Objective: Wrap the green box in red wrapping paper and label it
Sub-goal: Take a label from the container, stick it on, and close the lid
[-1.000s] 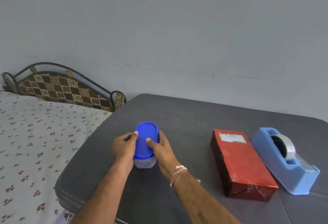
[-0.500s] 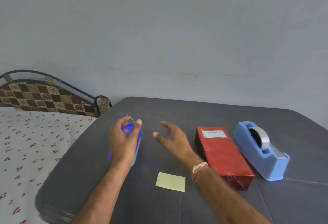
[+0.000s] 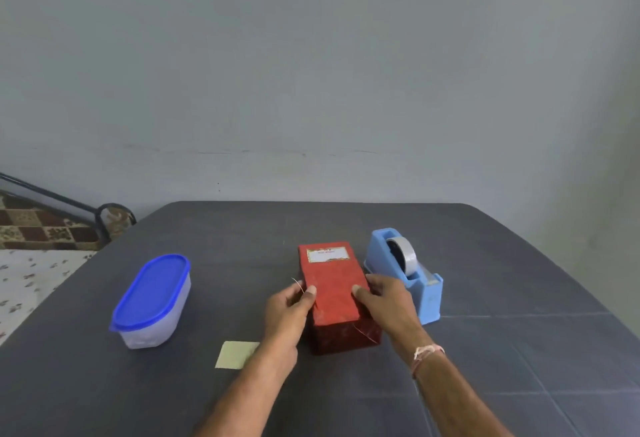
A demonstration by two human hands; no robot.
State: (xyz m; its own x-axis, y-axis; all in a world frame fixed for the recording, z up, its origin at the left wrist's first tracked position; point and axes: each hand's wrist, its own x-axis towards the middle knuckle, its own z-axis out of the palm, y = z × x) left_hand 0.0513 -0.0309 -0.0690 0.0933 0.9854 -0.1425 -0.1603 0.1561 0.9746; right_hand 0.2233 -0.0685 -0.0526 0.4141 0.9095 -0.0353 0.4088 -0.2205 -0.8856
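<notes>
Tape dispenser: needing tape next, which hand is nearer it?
Right. The right hand holds the red box beside the tape dispenser; the left hand holds its opposite side.

Dark grey table (image 3: 485, 281) with rounded far corners, carrying four things.

A clear oblong container with a blue lid (image 3: 152, 298) stands at the left, well apart from the rest. A red wrapped box (image 3: 332, 284) lies lengthwise near the middle, with a white label (image 3: 328, 255) on the far end of its top face. A light blue tape dispenser (image 3: 420, 294) holding a roll of tape sits just beside the box on its right. A small pale yellow paper slip (image 3: 235, 355) lies flat near the front, between container and box. Thin pale lines cross the tabletop at the right front.
</notes>
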